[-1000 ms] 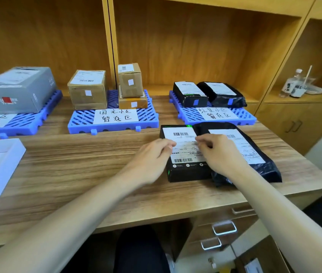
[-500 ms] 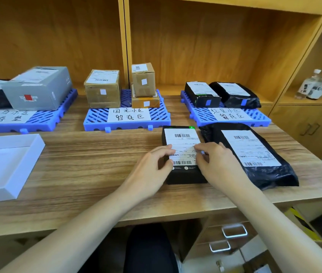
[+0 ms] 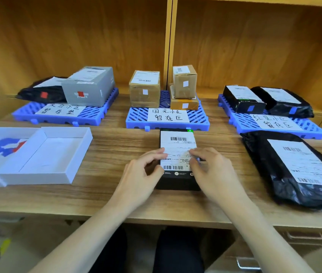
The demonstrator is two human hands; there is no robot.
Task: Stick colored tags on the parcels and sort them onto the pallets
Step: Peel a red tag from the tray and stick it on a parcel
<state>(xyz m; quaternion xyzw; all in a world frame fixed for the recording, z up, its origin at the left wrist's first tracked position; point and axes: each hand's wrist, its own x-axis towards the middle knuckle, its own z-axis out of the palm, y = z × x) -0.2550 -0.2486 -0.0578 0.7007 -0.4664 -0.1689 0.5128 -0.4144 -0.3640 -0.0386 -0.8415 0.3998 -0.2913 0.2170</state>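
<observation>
We judge the main risk is misreading the white shipping label on the flat black box, which lies on the wooden desk before the middle blue slatted pallet, held with curled fingers by our left hand and right hand; it would then get the wrong tag colour and pallet. That pallet carries 3 brown cartons, the left blue pallet and right blue pallet 2 parcels each. The shallow white tray holds blue and red tags.

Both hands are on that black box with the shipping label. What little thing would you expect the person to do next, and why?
Probably reach to the white tray for a colored tag. The black box under the left hand and right hand shows no tag, while parcels on the blue pallets carry red, white or blue squares. Which color fits is unclear.
</observation>
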